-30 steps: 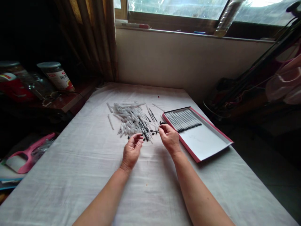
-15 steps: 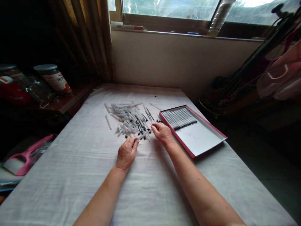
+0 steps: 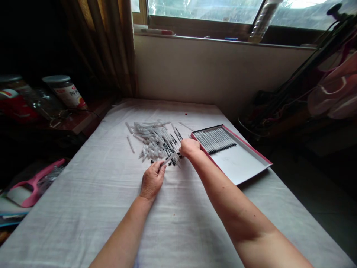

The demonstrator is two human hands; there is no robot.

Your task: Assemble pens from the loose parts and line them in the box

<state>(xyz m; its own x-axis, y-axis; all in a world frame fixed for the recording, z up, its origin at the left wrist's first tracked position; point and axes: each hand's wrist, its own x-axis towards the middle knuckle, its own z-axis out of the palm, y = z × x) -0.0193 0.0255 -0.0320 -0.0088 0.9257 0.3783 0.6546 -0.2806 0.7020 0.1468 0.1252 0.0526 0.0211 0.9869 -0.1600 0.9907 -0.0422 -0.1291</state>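
Two bare arms reach over the table (image 3: 173, 238), which has a pale cloth (image 3: 108, 186) on it. The left hand (image 3: 153, 178) is closest. Its thumb and fingers pinch one clear tube (image 3: 170, 158), and the tube pokes out toward the pile. Off to the left, beside the table, is a pink handle (image 3: 34, 182).

The right hand (image 3: 190, 148) is a bit farther away, and the two hands are apart. It is curled up, with its back hiding the fingertips, so I can't tell if it is holding anything. It is between the pile and the box.

The pile (image 3: 152, 136) is a big mess of clear tubes, with thin black sticks and little black bits on its right side. One loose tube (image 3: 131, 144) lies left of it. On the right is a flat box (image 3: 242, 165), white inside with red sides. A neat row of pens (image 3: 214, 139) lies at its far end, black tips toward the person.

Past all that are a small red dot (image 3: 186, 114) on the cloth, a jar (image 3: 67, 91) on the left, a brown curtain (image 3: 111, 44), a plain wall (image 3: 189, 70) and a window (image 3: 200, 11).
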